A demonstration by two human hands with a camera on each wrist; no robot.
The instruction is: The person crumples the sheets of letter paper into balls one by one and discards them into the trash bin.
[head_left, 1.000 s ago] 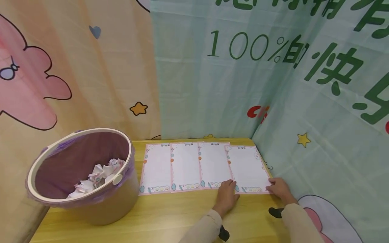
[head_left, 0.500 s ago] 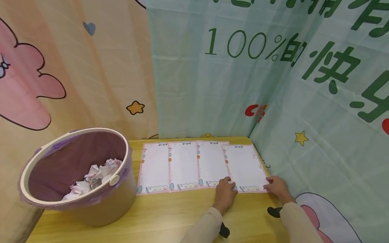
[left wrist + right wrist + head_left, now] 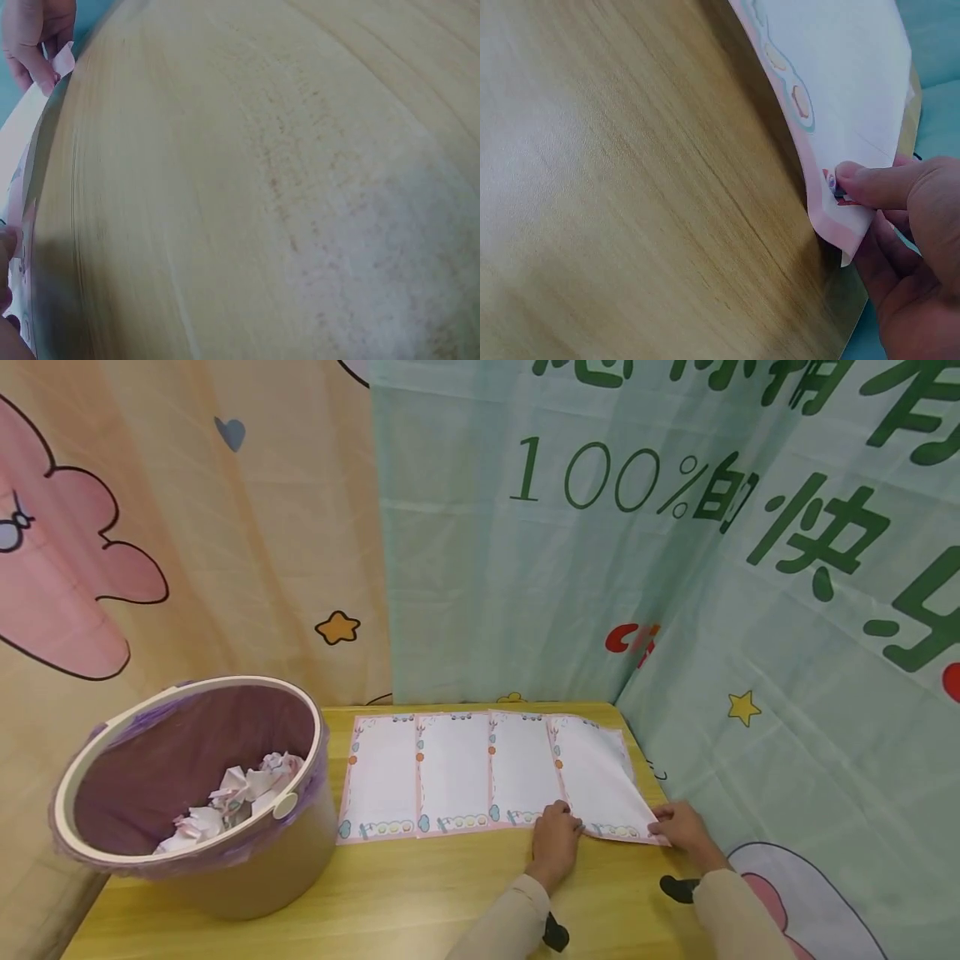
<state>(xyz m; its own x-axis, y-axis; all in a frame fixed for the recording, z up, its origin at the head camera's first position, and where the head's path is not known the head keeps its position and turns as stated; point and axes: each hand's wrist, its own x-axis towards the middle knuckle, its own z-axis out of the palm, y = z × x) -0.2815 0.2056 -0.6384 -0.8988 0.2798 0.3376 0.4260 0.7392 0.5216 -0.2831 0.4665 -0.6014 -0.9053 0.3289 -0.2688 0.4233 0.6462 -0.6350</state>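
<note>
Several white sheets of paper with pink cartoon borders lie side by side: a left sheet (image 3: 381,777), two middle sheets, and a right sheet (image 3: 596,777). My right hand (image 3: 686,832) pinches the right sheet's near right corner between thumb and fingers. That corner is raised and bent in the right wrist view, with the thumb (image 3: 881,186) on top of the paper. My left hand (image 3: 555,843) is at the same sheet's near left corner, its fingers curled at the paper's edge. In the left wrist view only part of this hand (image 3: 7,262) shows at the left border.
A tan bin (image 3: 262,881) with a purple liner stands at the left of the wooden table (image 3: 375,902). Crumpled paper (image 3: 243,789) lies inside it. Printed curtains (image 3: 495,577) hang behind and along the right side of the table.
The right sheet lay flat before. Its near right corner has now come up and toward me in my right hand, and its right side curves. My left hand stays at the other corner.
</note>
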